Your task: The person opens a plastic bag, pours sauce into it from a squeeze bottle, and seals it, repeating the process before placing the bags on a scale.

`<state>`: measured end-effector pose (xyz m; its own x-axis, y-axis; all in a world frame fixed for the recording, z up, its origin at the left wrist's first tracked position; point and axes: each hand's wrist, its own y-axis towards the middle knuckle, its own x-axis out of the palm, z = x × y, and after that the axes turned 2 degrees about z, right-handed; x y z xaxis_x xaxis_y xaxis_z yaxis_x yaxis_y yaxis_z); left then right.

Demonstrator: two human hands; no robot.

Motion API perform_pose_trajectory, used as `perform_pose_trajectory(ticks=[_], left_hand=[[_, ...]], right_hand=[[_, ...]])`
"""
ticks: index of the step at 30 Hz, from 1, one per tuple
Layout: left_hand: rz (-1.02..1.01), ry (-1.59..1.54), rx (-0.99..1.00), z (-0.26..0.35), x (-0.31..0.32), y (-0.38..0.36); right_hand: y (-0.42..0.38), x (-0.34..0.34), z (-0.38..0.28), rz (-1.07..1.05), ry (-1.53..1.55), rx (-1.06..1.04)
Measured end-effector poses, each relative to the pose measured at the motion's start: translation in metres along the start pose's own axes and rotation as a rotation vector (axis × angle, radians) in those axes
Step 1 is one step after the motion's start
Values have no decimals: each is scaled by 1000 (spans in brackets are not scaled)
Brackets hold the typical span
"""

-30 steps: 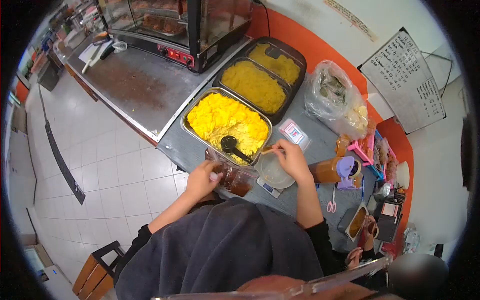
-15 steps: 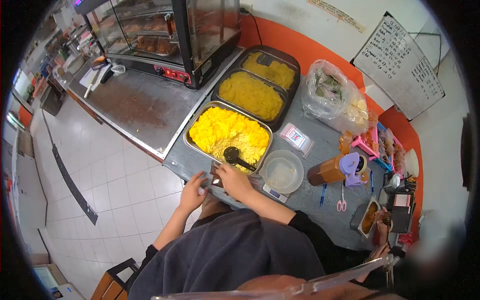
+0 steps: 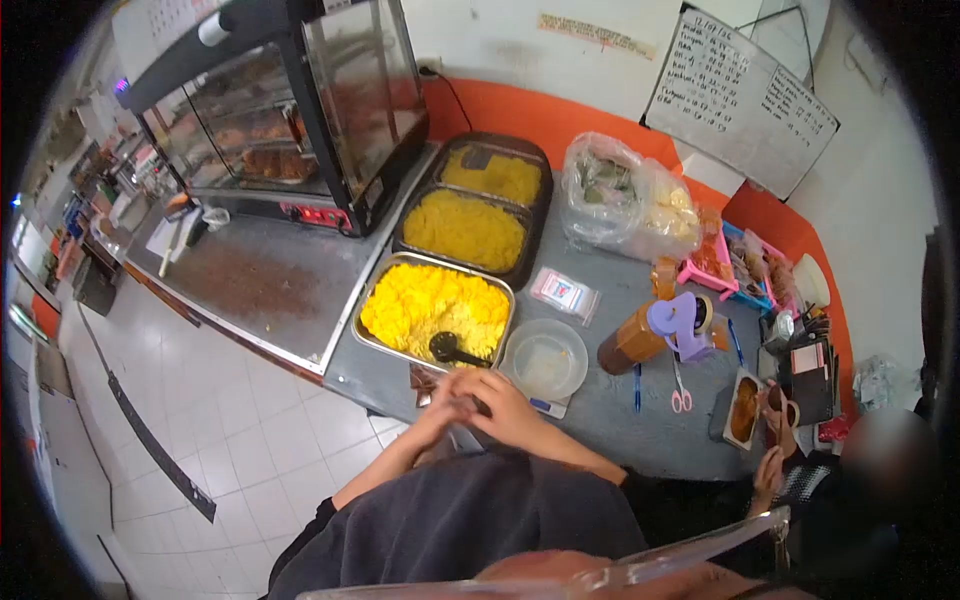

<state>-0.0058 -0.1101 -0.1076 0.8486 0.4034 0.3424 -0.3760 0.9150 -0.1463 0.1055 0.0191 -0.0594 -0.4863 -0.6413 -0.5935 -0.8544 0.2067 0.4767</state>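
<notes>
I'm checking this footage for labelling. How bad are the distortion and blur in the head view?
Head view: strong fisheye bends the counter edges, with dark vignette corners; lighting is even; the hands are slightly soft; a blurred patch covers the lower right; the display case glass shows some glare.

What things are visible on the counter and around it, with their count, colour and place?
metal tray: 1, silver, bright yellow food, nearest the hands
black scoop: 1, in that tray
dark trays: 2, darker yellow food, behind the metal tray
clear bowl: 1, on a small scale, right of the metal tray
plastic bag: 1, clear, near the wall
display cabinet: 1, black with glass, left rear
whiteboard: 1, white, on the wall
scissors: 1, pink handles, right of the bowl
other person's hand: 1, right edge
left hand: at the counter edge, touching the right hand
right hand: beside it, on a small dark packet, mostly hidden
</notes>
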Motion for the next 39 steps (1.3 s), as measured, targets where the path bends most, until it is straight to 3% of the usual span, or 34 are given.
perform_pose_trajectory(ticks=[2, 4, 8, 14, 19, 20, 24, 29, 31, 32, 33, 35, 36, 37, 39], left_hand=[[-111, -37, -43, 9, 20, 6], [-292, -62, -170, 19, 39, 12], [-438, 11, -159, 16, 60, 28], [-361, -91, -179, 6, 69, 30], [-304, -472, -232, -24, 58, 36], [-233, -307, -120, -38, 53, 37], [-297, -530, -189, -12, 70, 28], [-347, -619, -382, -9, 66, 44], [-98, -693, -320, 8, 76, 44], [-81, -707, -260, 12, 77, 46], [-90, -695, -280, 11, 74, 47], [-20, -161, -148, 10, 66, 62], [-221, 172, -69, 7, 57, 71], [-247, 182, -77, 19, 73, 68], [-359, 317, 36, 33, 111, 53]], right_hand=[[-14, -13, 0, 25, 9, -69], [-27, -29, -4, 59, 116, 131], [-49, -47, 11, 179, -12, 125], [-55, -73, -5, 311, -3, 186], [-64, -71, 4, 94, 30, 58], [-66, -71, 5, 48, 96, 77], [-69, -71, 8, -47, 147, 72], [-72, -84, 11, 180, 70, 136], [-76, -98, 16, 263, 19, 217], [-77, -105, 18, 405, 11, 277], [-80, -109, 18, 550, 3, 340], [-83, -110, 15, 658, 3, 462], [-83, -105, 17, 738, -39, 369], [-82, -101, 15, 814, -85, 277], [-82, -91, -3, 783, -95, 310]])
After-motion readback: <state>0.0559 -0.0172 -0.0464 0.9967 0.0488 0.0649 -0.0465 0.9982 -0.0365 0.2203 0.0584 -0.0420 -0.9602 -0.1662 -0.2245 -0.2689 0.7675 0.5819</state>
